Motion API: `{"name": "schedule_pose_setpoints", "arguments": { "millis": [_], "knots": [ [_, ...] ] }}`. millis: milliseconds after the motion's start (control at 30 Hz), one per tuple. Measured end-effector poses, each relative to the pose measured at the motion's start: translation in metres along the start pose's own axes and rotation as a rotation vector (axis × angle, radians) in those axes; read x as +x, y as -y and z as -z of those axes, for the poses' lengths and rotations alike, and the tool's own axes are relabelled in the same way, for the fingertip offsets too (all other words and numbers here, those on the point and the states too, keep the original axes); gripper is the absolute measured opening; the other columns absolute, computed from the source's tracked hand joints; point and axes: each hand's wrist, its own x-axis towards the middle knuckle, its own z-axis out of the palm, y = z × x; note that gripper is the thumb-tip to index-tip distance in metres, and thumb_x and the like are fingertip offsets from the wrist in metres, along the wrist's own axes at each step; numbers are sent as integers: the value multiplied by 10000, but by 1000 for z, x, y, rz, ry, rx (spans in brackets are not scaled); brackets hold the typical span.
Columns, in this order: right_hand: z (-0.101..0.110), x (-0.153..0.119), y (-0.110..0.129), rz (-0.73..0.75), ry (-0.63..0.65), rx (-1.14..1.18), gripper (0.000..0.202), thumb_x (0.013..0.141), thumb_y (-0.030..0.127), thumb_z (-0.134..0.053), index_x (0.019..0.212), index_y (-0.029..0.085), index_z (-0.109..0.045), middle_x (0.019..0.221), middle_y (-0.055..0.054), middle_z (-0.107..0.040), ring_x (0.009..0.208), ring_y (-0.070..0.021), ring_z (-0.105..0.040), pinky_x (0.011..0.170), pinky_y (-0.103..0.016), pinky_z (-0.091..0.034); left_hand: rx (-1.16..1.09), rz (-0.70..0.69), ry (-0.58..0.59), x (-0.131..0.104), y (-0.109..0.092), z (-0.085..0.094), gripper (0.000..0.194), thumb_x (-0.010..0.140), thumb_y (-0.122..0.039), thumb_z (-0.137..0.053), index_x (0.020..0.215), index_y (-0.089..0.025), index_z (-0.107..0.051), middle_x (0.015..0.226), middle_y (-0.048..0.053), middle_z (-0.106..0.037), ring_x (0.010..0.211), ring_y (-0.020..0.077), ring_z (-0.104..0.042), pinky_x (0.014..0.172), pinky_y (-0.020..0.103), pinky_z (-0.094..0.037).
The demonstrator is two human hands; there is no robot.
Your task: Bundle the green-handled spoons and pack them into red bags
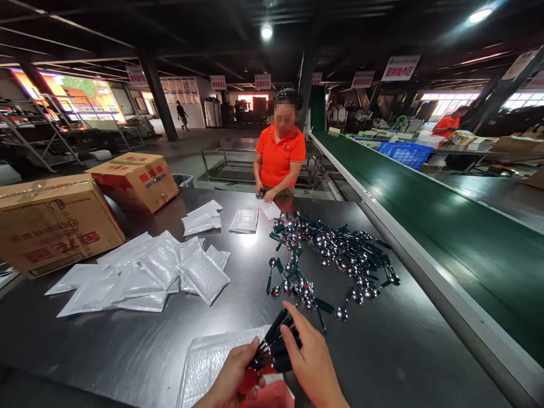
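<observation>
My left hand (pixel 232 377) and my right hand (pixel 312 362) together grip a bundle of dark-handled metal tools (pixel 274 347) at the near edge of the steel table (pixel 374 351). The bundle points up and right, above a flat white bubble mailer (pixel 204 362) lying under my hands. A red object (pixel 272 394) shows just below the bundle. Beyond my hands a heap of the same ball-tipped tools (pixel 335 255) spreads over the table's middle and right.
A pile of white bubble mailers (pixel 148 272) lies at left, with smaller stacks (pixel 244 220) farther back. Two cardboard boxes (pixel 55 221) stand at far left. A person in an orange shirt (pixel 278 156) works across the table. A green conveyor belt (pixel 446 226) runs along the right.
</observation>
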Motion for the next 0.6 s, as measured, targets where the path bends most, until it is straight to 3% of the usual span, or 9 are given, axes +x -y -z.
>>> {"name": "schedule_pose_setpoints", "arguments": {
  "millis": [100,200,300,400,500,600],
  "knots": [
    [-4,-1,-6,66,-48,18,333,947,348,-383,1190,213,-568,1171,-95,-659,1038,-195,-655,812,-259,-546,81,-23,17,8,4,6,569,615,-700,-664,719,-142,-611,631,55,-663,392,88,-522,321,166,-244],
    [-3,-2,-10,141,-43,60,355,933,307,-422,1263,224,-522,1183,-81,-657,1051,-180,-647,836,-241,-534,137,-85,36,14,5,10,596,601,-729,-646,656,-137,-599,601,64,-657,375,85,-500,326,180,-226],
    [-2,-2,-12,149,-27,134,229,911,322,-493,1091,245,-612,993,-44,-697,893,-165,-679,756,-217,-536,146,-120,63,16,7,10,591,596,-731,-647,600,-142,-590,533,42,-624,370,81,-478,362,197,-267],
    [-7,-2,-14,105,-110,210,187,909,347,-502,822,229,-618,754,-13,-642,695,-147,-641,639,-213,-510,126,-158,80,21,9,9,597,561,-743,-660,547,-154,-564,501,28,-602,361,80,-454,390,218,-308],
    [-13,-1,-18,54,-152,234,252,910,381,-498,743,220,-597,696,-7,-609,643,-144,-614,599,-218,-492,179,-173,32,28,12,11,656,572,-812,-573,491,-162,-534,427,27,-548,348,100,-448,376,232,-292],
    [-15,0,-25,13,-101,222,275,910,416,-481,780,219,-624,740,-25,-650,685,-162,-644,622,-229,-515,205,-188,1,33,14,16,646,598,-802,-562,482,-168,-516,392,14,-511,340,109,-442,374,239,-291]
  ]
}}
